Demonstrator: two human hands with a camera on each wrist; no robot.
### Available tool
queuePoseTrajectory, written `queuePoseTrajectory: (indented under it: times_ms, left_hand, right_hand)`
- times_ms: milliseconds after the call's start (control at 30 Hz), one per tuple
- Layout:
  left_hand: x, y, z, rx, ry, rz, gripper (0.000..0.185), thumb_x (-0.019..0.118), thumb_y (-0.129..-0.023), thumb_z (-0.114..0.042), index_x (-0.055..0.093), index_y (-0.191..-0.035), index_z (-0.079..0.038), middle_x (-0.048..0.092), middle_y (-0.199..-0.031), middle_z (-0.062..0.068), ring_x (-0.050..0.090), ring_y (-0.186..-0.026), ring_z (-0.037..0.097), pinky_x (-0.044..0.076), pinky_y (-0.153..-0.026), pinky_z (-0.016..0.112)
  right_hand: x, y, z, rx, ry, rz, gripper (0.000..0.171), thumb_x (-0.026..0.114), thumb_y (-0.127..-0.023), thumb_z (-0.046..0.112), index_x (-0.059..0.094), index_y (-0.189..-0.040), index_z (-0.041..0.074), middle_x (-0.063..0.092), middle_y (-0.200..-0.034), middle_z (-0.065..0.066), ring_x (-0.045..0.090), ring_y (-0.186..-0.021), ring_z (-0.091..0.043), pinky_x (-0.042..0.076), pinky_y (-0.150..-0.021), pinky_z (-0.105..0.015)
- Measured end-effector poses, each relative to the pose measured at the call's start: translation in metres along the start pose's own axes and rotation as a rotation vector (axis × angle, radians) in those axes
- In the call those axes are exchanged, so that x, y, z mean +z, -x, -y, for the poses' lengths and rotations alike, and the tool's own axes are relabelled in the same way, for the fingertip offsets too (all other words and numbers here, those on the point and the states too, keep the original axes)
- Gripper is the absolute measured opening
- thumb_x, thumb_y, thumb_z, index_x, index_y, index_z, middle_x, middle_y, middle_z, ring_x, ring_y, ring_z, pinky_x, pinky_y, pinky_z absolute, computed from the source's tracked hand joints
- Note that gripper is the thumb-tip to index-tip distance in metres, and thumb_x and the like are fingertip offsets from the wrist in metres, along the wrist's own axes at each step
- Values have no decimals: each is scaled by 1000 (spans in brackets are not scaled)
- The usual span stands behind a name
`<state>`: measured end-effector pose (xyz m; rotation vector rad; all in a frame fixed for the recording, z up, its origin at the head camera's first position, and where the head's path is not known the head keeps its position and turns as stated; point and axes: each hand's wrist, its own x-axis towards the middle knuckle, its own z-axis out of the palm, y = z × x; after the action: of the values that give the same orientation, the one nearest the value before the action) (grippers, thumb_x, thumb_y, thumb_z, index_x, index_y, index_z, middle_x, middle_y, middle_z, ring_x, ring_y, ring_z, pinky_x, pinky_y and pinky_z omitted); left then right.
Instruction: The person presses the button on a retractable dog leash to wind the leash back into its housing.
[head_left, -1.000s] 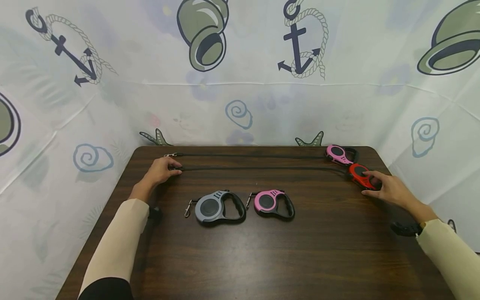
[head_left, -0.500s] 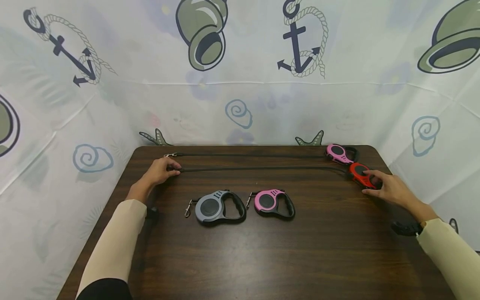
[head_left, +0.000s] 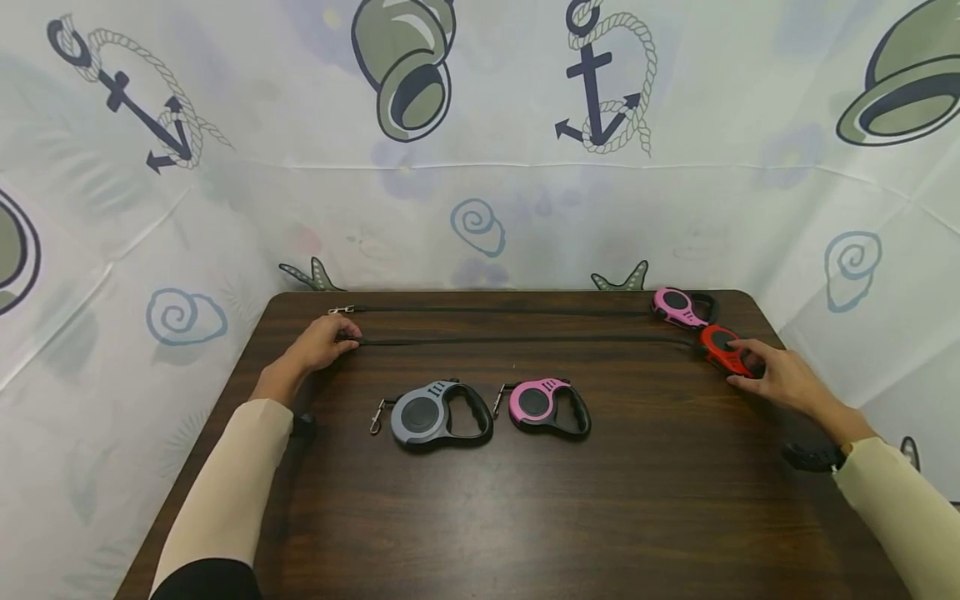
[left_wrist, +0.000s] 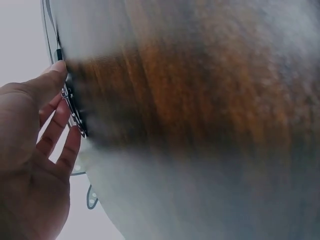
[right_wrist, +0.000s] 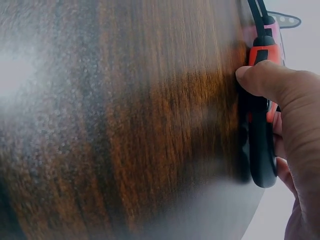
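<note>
I see the right hand (head_left: 783, 379) pinching the red case (head_left: 722, 348) of a leash between thumb and fingers, the case at its fingertips. The black strap (head_left: 480, 340) runs to the left hand (head_left: 318, 343), which, from afar, I see pinching its end, other fingers loosely spread. Between the hands, on the near side, lie 2 leashes, a grey leash (head_left: 418, 414) and a pink leash (head_left: 534, 403).
</note>
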<state>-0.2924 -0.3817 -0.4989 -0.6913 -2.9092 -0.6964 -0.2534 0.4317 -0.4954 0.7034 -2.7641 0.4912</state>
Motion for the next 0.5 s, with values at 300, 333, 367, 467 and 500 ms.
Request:
queuePoseTrajectory:
  times_ms: [300,333,367,467,500]
  left_hand:
    - [4,5,1,-17,31,-19,7,72,-96,5,69,-101,8,69,-104,26,64,-104,47,48,-96,63]
    - [4,5,1,-20,38,-22,8,71,-96,5,68,-103,8,69,-106,27,64,-105,47,47,-97,62]
    - [3,6,1,-21,43,-23,8,70,-97,5,68,-104,8,68,-107,27,64,-106,47,47,-97,62]
    - [2,9,1,-24,64,-30,8,69,-99,4,67,-106,8,68,-108,27,64,-107,47,47,-97,62]
    - [2,11,1,-25,72,-29,9,68,-99,4,66,-106,8,68,-108,27,64,-106,47,47,-96,62]
  right_hand:
    - [-5,3,2,-8,13,-17,59,95,-71,7,67,-123,-1,72,-80,-5,55,-61,-7,44,-55,-32]
    - [-6,3,2,-5,15,-18,58,95,-72,7,67,-123,0,73,-80,-6,54,-61,-7,43,-55,-32]
    - [-7,3,2,-2,13,-20,58,94,-72,6,68,-123,0,73,-80,-7,53,-61,-6,42,-54,-31]
    - [-8,5,3,12,9,-16,56,93,-75,6,67,-124,0,74,-81,-9,49,-61,-5,40,-55,-30]
    - [-9,5,3,17,5,-13,56,92,-76,6,67,-125,0,73,-81,-10,49,-61,-5,39,-55,-30]
